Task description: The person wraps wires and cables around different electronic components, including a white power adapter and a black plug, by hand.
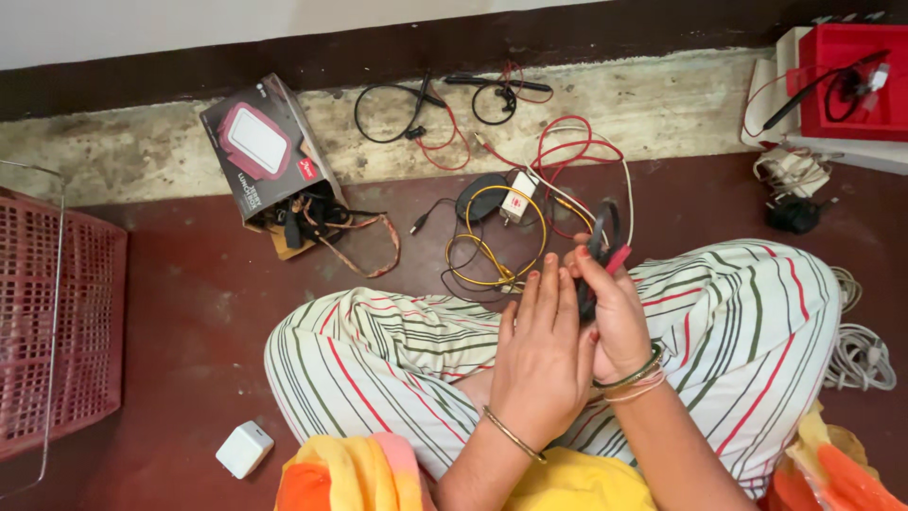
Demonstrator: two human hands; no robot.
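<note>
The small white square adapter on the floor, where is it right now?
In the head view, the white adapter lies on the dark red floor at lower left, beside the person's striped knee and right of the red plastic basket, away from both hands.

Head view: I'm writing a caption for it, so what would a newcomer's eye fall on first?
At centre, the left hand and right hand meet over striped trousers, the right hand gripping a coiled black cable. Just beyond lies a tangle of yellow and red wires. A red basket sits at the left edge.
</note>
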